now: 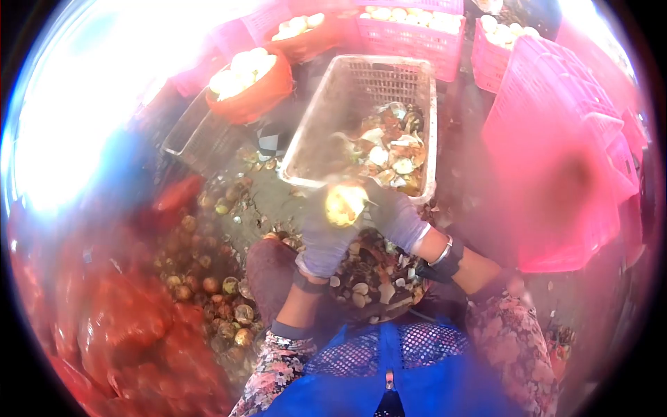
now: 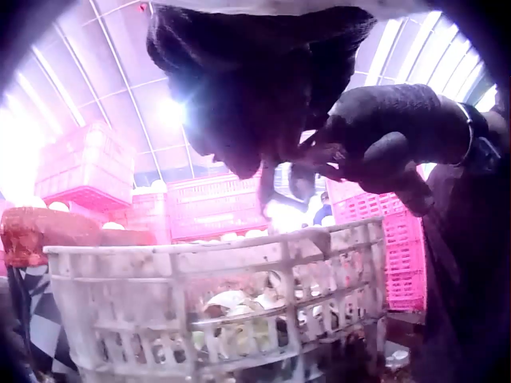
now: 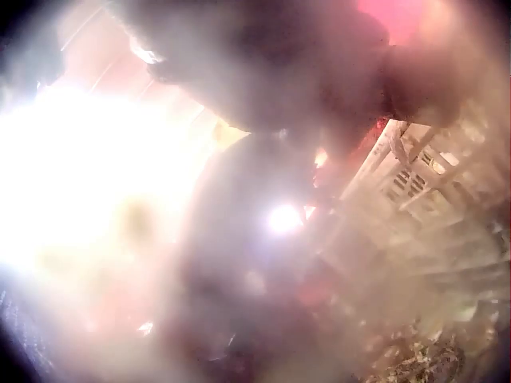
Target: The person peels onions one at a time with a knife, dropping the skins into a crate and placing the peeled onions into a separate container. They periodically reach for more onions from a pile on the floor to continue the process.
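Note:
A peeled-looking, pale yellow onion [image 1: 345, 203] is held up in front of the body by my left hand [image 1: 323, 233], which wears a greyish glove. Close against the onion's right side is my gloved right hand [image 1: 399, 217]. In the left wrist view, the right hand [image 2: 391, 144] has its thumb and fingers curled together around a small thing; I cannot tell what it is. The dark left hand [image 2: 255, 88] fills the top of that view and hides the onion. Just beyond both hands stands a white slatted crate [image 1: 290, 156] with onion skins and scraps [image 1: 392, 149] inside.
Unpeeled onions [image 1: 208, 285] lie heaped on the left beside red mesh sacks [image 1: 125, 333]. Skins and trimmings [image 1: 379, 278] lie between the legs. An orange basket [image 1: 253, 97] of pale onions stands far left. Pink crates [image 1: 556, 153] are stacked right. The right wrist view is mostly blurred.

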Tool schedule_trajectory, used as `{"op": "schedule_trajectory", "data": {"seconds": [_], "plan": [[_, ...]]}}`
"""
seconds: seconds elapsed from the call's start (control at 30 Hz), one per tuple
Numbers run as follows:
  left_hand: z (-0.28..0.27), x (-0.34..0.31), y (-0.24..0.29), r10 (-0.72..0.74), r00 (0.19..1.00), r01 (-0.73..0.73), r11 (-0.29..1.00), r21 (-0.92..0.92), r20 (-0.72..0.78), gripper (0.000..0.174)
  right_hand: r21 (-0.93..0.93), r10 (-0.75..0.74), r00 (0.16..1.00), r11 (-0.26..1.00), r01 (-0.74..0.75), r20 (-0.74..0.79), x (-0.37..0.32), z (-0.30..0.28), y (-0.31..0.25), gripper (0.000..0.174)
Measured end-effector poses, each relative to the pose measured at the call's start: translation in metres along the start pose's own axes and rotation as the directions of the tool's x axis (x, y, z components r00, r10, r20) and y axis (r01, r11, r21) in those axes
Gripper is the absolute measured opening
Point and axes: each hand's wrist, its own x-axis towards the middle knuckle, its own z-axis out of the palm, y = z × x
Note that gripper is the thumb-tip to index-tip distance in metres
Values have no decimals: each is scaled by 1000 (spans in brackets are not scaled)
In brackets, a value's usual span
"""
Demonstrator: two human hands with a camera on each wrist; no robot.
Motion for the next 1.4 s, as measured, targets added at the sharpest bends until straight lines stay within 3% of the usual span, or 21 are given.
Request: {"op": "schedule_trajectory", "data": {"seconds": [0.1, 0.13, 0.17, 0.2, 0.23, 0.33, 0.37, 0.43, 0.5, 0.57, 0.63, 0.73, 0.8, 0.83, 0.87, 0.93, 1.0, 1.03, 1.13, 1.3, 1.4], "plan": [[-4, 1, 4, -24, 997, 20, 999, 46, 78, 63, 5, 125, 981, 992, -127, 150, 5, -7, -1, 64], [-5, -1, 4, -10, 996, 3, 997, 78, 87, 62, -48, -74, 993, 996, 79, 90, 10, 2, 19, 63], [4, -8, -20, -165, 980, 185, 964, -191, 115, 61, -114, -275, 960, 954, 278, 42, 15, 20, 52, 62], [13, -16, -43, -316, 938, 345, 829, -440, 140, 60, 385, -43, 973, 922, -48, 225, 12, -10, 31, 59], [19, -18, -58, -457, 871, 459, 632, -624, 178, 60, 697, 193, 901, 578, -424, 389, 9, -41, 9, 55], [1, -10, -34, -316, 937, 350, 871, -344, 152, 65, 828, 59, 930, 437, -350, 362, 6, -34, 21, 50], [4, -9, -43, -381, 906, 423, 809, -407, 185, 66, 858, 20, 940, 402, -319, 340, 6, -31, 24, 48], [3, -7, -38, -330, 931, 364, 847, -387, 155, 70, 890, -26, 965, 395, -229, 260, 8, -28, 29, 45], [2, -10, -24, -68, 996, 77, 979, -191, 52, 75, 740, -93, 972, 665, -102, 217, 9, -22, 30, 30], [7, -11, -19, -40, 999, 34, 982, -183, -26, 65, 755, 6, 974, 630, -180, 227, 3, -18, 22, 25], [9, -7, -7, -67, 995, 46, 962, -268, -69, 61, 889, 244, 907, 226, -397, 343, -4, -30, -11, 27], [12, -2, 12, -168, 982, 103, 860, -500, -86, 62, 853, 260, 888, 272, -445, 380, 0, -20, 1, 36], [16, -1, 6, -197, 973, 85, 788, -610, -118, 62, 829, 301, 936, 466, -311, 182, 0, -28, -8, 35], [19, -2, -2, -160, 978, 77, 875, -477, -136, 62, 792, 304, 949, 559, -245, 79, 1, -33, -13, 35], [21, -3, -12, -120, 982, 65, 941, -333, -149, 61, 681, 205, 965, 731, -38, -166, 3, -29, -8, 36], [19, 1, -9, -46, 992, 33, 993, -116, -117, 60, 261, -127, 827, 913, 313, -548, 6, -21, 4, 42], [13, 0, 1, 8, 999, -8, 1000, 13, -35, 59, 154, -107, 933, 974, 168, -343, 1, -19, 11, 47], [17, -5, -10, -69, 998, 69, 998, -6, 13, 60, 86, -80, 969, 991, 103, -235, -1, -18, 11, 50], [25, -13, -23, -236, 972, 236, 967, -101, 9, 59, -170, -182, 967, 974, 152, -178, -1, -18, 3, 55], [19, -11, -28, -144, 988, 142, 989, 51, 50, 60, -56, -2, 998, 998, -2, -63, 3, -33, -3, 53], [19, -7, -8, -93, 996, 93, 996, 10, -5, 55, -13, 121, 991, 992, -122, -59, 15, -24, 18, 57]]}}
